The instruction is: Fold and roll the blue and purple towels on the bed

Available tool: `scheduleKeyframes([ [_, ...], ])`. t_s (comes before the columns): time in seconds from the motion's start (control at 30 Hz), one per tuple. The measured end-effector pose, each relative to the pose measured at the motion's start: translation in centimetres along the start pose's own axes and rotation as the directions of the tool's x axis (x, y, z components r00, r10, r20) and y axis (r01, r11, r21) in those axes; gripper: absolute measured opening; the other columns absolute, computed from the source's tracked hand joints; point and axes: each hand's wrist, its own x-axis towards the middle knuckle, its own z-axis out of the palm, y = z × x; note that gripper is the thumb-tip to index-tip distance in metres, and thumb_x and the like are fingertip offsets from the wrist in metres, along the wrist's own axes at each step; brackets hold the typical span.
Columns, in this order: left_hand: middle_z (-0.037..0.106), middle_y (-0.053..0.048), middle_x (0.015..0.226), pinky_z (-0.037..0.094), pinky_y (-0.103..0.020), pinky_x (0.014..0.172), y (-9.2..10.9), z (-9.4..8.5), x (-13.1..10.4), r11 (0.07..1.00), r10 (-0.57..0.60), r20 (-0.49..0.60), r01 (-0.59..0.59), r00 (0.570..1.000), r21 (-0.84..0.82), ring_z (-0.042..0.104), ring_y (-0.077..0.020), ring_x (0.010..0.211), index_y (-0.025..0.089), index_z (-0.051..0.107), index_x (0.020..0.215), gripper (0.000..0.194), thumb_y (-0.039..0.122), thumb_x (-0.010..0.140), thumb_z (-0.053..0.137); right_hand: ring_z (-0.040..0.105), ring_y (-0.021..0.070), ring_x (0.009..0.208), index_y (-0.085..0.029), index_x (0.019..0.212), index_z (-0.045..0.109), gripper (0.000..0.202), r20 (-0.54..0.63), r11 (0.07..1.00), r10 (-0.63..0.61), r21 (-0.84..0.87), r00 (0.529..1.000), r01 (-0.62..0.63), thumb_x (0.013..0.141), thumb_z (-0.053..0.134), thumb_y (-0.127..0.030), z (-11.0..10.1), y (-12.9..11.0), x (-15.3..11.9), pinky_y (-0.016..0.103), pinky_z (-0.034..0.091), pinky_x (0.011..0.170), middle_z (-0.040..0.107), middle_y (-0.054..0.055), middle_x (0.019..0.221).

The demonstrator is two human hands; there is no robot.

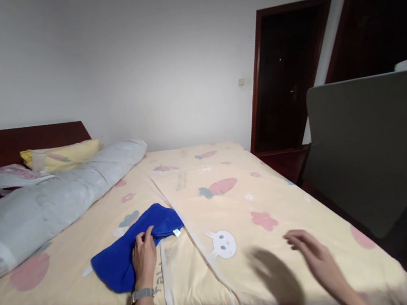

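A blue folded cloth piece (118,261), with a small white label (176,232) at its right end, lies on the bed's patterned sheet (187,173). My left hand (144,252), a silver watch (143,294) on its wrist, rests over the middle of the cloth, thumb and fingers pinching a fold of it. Whether the blue piece is a garment cannot be made out. To the right, my right hand (312,251) hovers above the sheet with loosely bent fingers and nothing in them. Its shadow falls on the sheet beside it.
A long pale grey wrapped roll (57,201) lies across the bed's head end, near a yellow pillow (76,154) and a plastic bag (12,176). A dark headboard (31,136) stands behind. At right are a grey upright panel (361,148) and a dark door (288,77).
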Motion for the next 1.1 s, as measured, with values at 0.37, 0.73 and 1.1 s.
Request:
scheduleKeyframes([
  [0.37,0.073,-0.008,0.106,0.042,-0.036,0.086,2.4,2.1,0.8,0.967,0.225,-0.046,-0.229,0.973,-0.107,0.062,-0.0244,0.099,0.024,0.069,0.115,0.033,0.042,0.093,0.052,0.060,0.0198,0.064,-0.019,0.089,0.071,0.042,0.437,0.994,-0.094,-0.001,0.895,0.105,0.092,0.049,-0.054,15.3,1.0,-2.9,0.029,0.047,0.059,0.070,0.006,0.077],
  [0.73,0.078,-0.005,0.097,0.048,-0.035,0.079,2.8,-0.1,0.3,0.983,0.088,-0.142,-0.109,0.986,-0.145,0.067,-0.0232,0.090,0.023,0.078,0.082,0.027,0.030,0.090,0.054,0.062,0.0208,0.074,-0.020,0.090,0.070,0.034,0.460,0.984,-0.125,-0.058,0.879,0.170,0.095,0.047,-0.045,12.8,0.9,-2.8,0.030,0.045,0.067,0.070,0.007,0.087],
  [1.1,0.078,-0.008,0.099,0.058,-0.027,0.078,15.2,-7.2,-7.5,0.804,0.283,-0.583,-0.520,0.761,-0.289,0.074,-0.0179,0.087,0.015,0.073,0.104,0.020,0.015,0.088,0.063,0.066,0.0237,0.067,-0.021,0.097,0.074,0.063,0.757,0.807,0.072,0.338,0.649,-0.484,0.086,0.044,-0.074,17.4,-3.1,-5.3,0.035,0.050,0.058,0.070,0.006,0.072],
])
